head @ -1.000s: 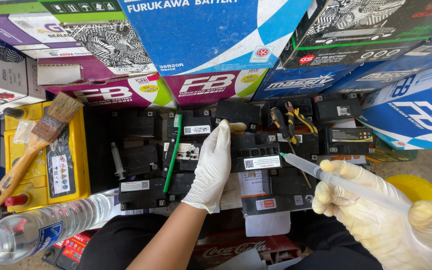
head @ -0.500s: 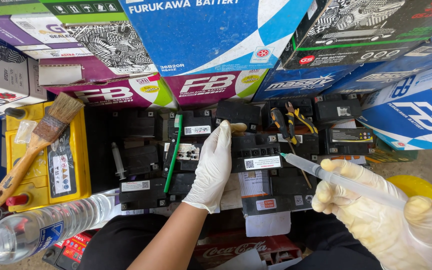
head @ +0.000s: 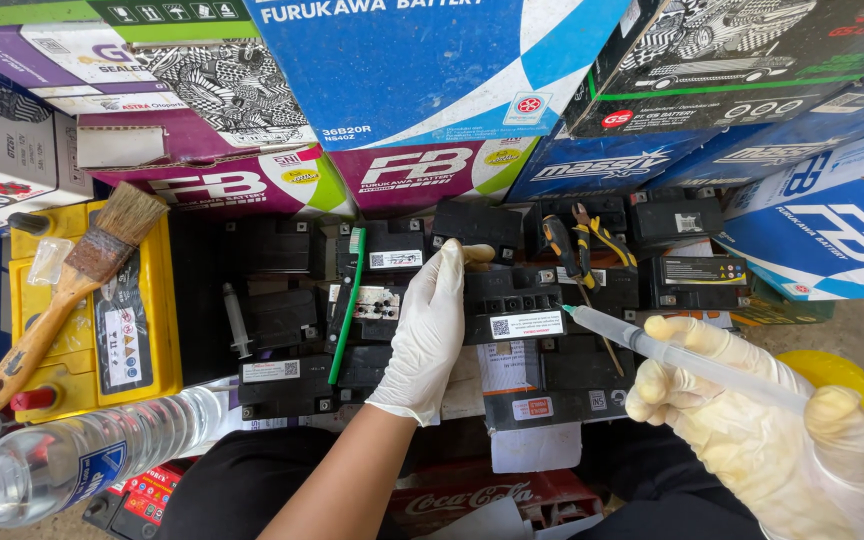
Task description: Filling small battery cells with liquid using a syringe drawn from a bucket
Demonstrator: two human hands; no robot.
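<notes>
My left hand (head: 428,332), in a white glove, lies flat against the left side of a small black battery (head: 514,305) with a white label, steadying it. My right hand (head: 764,428), also gloved, grips a clear plastic syringe (head: 664,350) with the thumb on its plunger. The syringe tip points at the battery's right top corner, next to its row of cell holes. More small black batteries (head: 282,385) lie packed around it.
A yellow battery (head: 92,310) at left carries a wooden paintbrush (head: 64,292). A clear water bottle (head: 82,455) lies lower left. A second syringe (head: 235,320), a green strip (head: 346,305), a screwdriver (head: 564,250) and pliers (head: 597,235) rest on the batteries. Stacked cardboard battery boxes (head: 422,70) wall the back.
The right hand with the syringe has shifted very slightly; the thumb sits a little closer along the plunger. The left hand has not moved.
</notes>
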